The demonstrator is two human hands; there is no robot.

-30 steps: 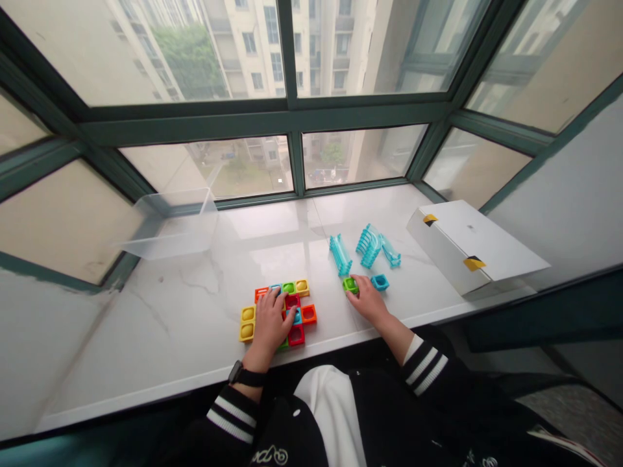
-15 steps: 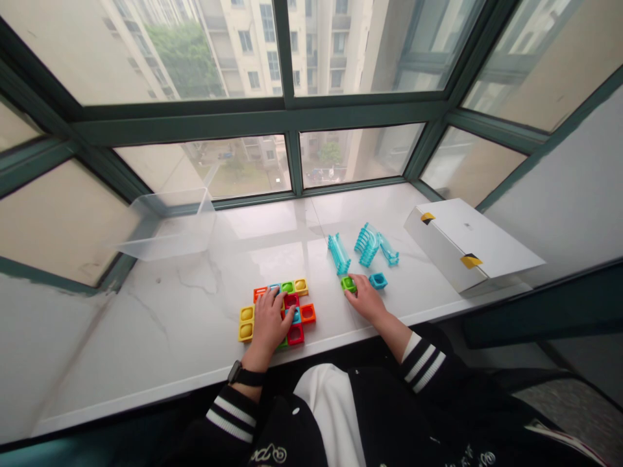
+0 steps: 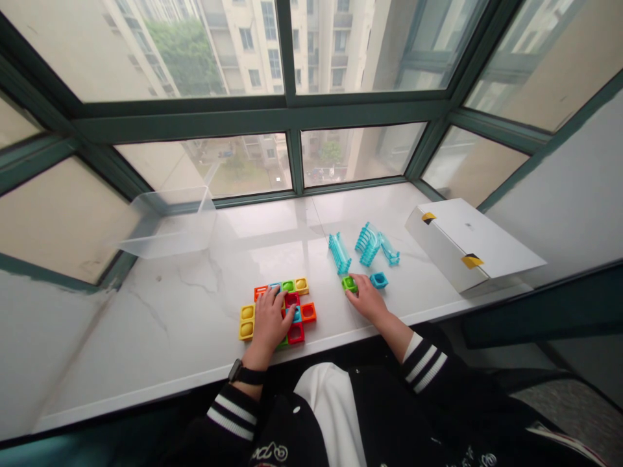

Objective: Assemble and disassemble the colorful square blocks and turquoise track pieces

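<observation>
My left hand (image 3: 271, 316) lies over a cluster of coloured toy blocks with its fingers spread, hiding the middle ones. Around it show yellow blocks (image 3: 246, 322), a red block (image 3: 296, 333), an orange block (image 3: 308, 312) and a green block in the far row (image 3: 288, 286). To the right, the thumb and fingers of my right hand (image 3: 364, 296) close on a separate green block (image 3: 349, 283), which rests on the counter. A blue block (image 3: 378, 280) sits just right of that hand. Beyond lie clear turquoise track pieces, one straight (image 3: 339, 253) and one curved (image 3: 368, 244).
A see-through plastic bin (image 3: 170, 246) stands at the back left of the white counter (image 3: 185, 337). At the right is a white box (image 3: 474, 240) with yellow-and-black tabs. Green-framed windows enclose the counter; its front edge runs close to my body.
</observation>
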